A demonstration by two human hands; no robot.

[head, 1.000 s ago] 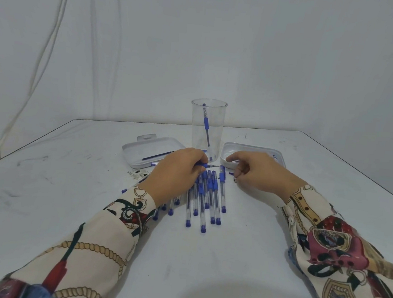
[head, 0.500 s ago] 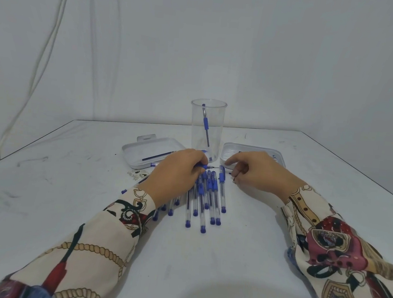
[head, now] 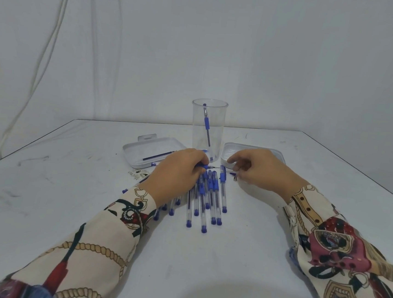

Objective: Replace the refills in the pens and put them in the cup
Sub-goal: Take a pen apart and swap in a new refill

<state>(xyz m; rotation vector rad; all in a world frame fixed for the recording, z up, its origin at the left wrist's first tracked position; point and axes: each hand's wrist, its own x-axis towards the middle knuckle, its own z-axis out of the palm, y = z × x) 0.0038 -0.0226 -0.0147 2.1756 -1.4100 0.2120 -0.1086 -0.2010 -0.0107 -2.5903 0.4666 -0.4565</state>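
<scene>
My left hand (head: 176, 173) grips a blue pen (head: 207, 166) over the pile, its metal tip pointing right. My right hand (head: 258, 170) hovers just right of that tip, fingers curled, pinching a small blue and grey pen tip piece (head: 234, 175). Several clear pens with blue caps (head: 208, 198) lie in a pile on the white table (head: 229, 248), partly under my left hand. Behind them stands a clear plastic cup (head: 219, 117) with one pen (head: 207, 124) inside.
A shallow white tray (head: 137, 156) at the left of the cup holds a thin blue refill (head: 158, 156). A second white tray (head: 229, 149) sits right of the cup, partly behind my right hand. Small scraps (head: 138, 174) lie left of the pile. Cables (head: 51, 46) hang down the wall.
Barely anything has moved. My right hand's fingers have shifted slightly by the pen's tip, and my left hand holds the pen in the same place.
</scene>
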